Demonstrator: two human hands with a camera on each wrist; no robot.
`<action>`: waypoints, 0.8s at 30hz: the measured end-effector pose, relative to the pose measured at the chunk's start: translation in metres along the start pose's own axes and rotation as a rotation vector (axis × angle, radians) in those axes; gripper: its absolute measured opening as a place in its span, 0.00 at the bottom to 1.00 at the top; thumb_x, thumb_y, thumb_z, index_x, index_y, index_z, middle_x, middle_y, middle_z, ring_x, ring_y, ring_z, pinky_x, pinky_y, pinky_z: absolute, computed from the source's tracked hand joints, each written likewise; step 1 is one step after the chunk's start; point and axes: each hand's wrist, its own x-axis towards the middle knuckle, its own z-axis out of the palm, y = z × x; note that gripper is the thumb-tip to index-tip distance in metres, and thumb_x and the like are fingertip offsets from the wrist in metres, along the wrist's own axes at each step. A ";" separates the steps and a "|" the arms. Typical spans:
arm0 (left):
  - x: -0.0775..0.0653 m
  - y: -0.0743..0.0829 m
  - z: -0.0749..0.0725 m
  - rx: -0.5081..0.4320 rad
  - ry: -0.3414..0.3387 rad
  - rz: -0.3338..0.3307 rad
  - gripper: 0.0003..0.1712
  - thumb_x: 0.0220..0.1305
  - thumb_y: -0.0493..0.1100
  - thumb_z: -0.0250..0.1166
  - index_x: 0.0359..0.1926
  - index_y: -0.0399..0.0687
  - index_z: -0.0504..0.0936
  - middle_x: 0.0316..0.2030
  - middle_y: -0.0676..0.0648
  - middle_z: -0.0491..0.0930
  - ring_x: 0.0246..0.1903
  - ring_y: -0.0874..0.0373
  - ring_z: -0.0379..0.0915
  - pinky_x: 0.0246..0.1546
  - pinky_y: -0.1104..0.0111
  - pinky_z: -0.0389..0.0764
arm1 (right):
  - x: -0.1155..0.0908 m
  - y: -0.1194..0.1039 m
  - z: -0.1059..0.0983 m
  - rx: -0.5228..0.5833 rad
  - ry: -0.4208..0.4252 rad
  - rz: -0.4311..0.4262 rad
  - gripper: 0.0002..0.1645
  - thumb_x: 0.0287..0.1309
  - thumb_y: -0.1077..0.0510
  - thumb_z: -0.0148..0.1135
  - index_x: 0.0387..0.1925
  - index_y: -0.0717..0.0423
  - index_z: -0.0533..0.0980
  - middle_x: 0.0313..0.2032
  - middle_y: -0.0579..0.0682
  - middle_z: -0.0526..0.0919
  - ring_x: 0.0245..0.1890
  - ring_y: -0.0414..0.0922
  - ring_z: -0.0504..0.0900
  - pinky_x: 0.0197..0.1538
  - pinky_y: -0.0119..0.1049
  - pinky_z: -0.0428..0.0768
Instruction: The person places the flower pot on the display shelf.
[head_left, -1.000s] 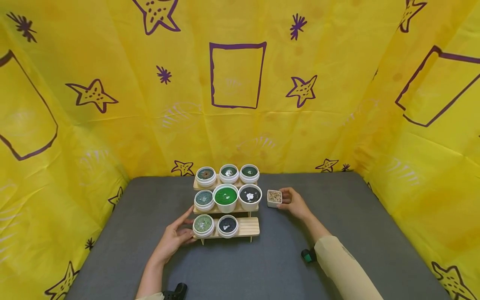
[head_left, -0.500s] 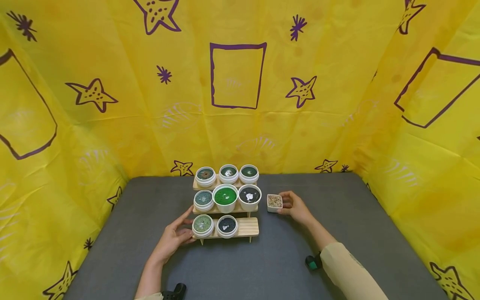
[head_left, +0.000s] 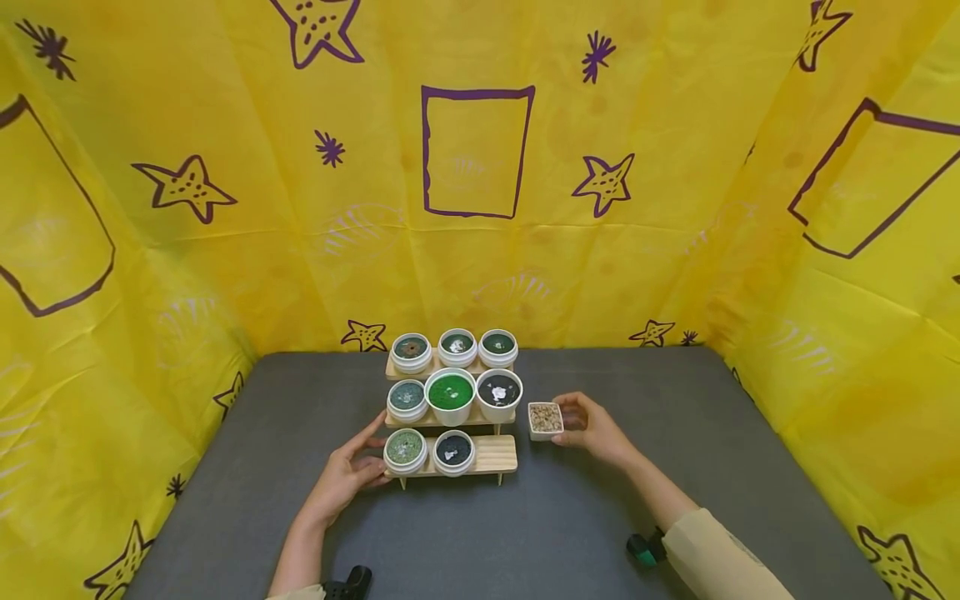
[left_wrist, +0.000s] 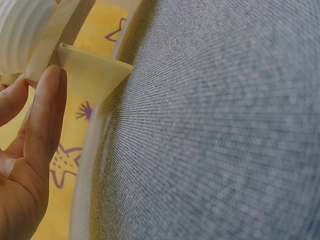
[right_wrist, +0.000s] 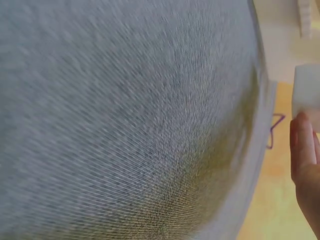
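My right hand pinches a small square white bowl filled with beige granules, at the right of a tiered wooden stand. In the right wrist view, the fingers lie against the white wall of the bowl. My left hand grips the stand at the left end of its lowest tier. The left wrist view shows thumb and fingers on the wooden edge, just under a ribbed white pot. On the lowest tier stand a speckled green pot and a dark one.
The middle tier carries a blue-grey pot, a bright green cup and a dark cup. Three more pots, one of them dark green, line the top tier. Yellow patterned cloth encloses the grey tabletop.
My right hand has brought the square bowl nearer to me and slightly left, level with the gap between the middle and lowest tiers. The left hand keeps its place on the stand.
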 end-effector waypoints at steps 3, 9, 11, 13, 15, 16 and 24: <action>0.000 0.000 0.000 0.000 -0.001 -0.001 0.46 0.64 0.27 0.59 0.78 0.47 0.50 0.57 0.26 0.63 0.37 0.67 0.82 0.40 0.70 0.87 | -0.007 -0.005 0.003 0.004 -0.020 -0.007 0.34 0.50 0.69 0.72 0.58 0.69 0.68 0.54 0.71 0.76 0.52 0.57 0.81 0.47 0.27 0.83; 0.000 0.001 0.000 0.003 0.000 -0.010 0.46 0.64 0.27 0.59 0.78 0.47 0.50 0.58 0.26 0.63 0.37 0.67 0.82 0.40 0.69 0.87 | -0.018 -0.013 0.008 0.012 -0.046 -0.041 0.34 0.49 0.69 0.72 0.58 0.69 0.68 0.54 0.72 0.76 0.53 0.60 0.80 0.50 0.27 0.82; 0.000 0.001 0.000 0.004 0.001 -0.014 0.46 0.64 0.26 0.59 0.78 0.48 0.50 0.58 0.26 0.63 0.37 0.67 0.82 0.40 0.69 0.87 | -0.021 -0.016 0.010 0.007 -0.051 -0.053 0.34 0.49 0.68 0.72 0.58 0.68 0.68 0.54 0.72 0.76 0.53 0.59 0.80 0.49 0.28 0.83; -0.001 0.002 0.000 0.004 0.002 -0.019 0.46 0.64 0.26 0.59 0.78 0.48 0.50 0.58 0.26 0.63 0.37 0.66 0.82 0.40 0.68 0.87 | -0.024 -0.019 0.013 0.005 -0.059 -0.066 0.34 0.50 0.67 0.72 0.58 0.69 0.68 0.54 0.72 0.76 0.52 0.56 0.81 0.49 0.28 0.83; -0.001 0.002 0.000 0.005 0.003 -0.021 0.46 0.64 0.26 0.59 0.78 0.48 0.50 0.58 0.26 0.63 0.37 0.66 0.82 0.40 0.69 0.87 | -0.025 -0.021 0.016 0.008 -0.070 -0.079 0.34 0.50 0.67 0.72 0.58 0.69 0.68 0.54 0.73 0.76 0.51 0.54 0.81 0.48 0.29 0.83; -0.001 0.002 0.000 0.006 0.002 -0.022 0.46 0.64 0.26 0.59 0.78 0.48 0.49 0.58 0.25 0.63 0.37 0.66 0.82 0.40 0.69 0.87 | -0.026 -0.022 0.018 0.012 -0.077 -0.085 0.34 0.50 0.67 0.72 0.58 0.69 0.68 0.54 0.73 0.76 0.51 0.54 0.81 0.48 0.29 0.84; -0.001 0.003 0.001 0.001 0.003 -0.023 0.46 0.64 0.26 0.58 0.78 0.49 0.49 0.59 0.25 0.63 0.37 0.66 0.82 0.40 0.69 0.87 | -0.027 -0.029 0.031 0.087 -0.102 -0.081 0.36 0.49 0.68 0.72 0.59 0.70 0.67 0.55 0.74 0.74 0.49 0.44 0.80 0.46 0.29 0.85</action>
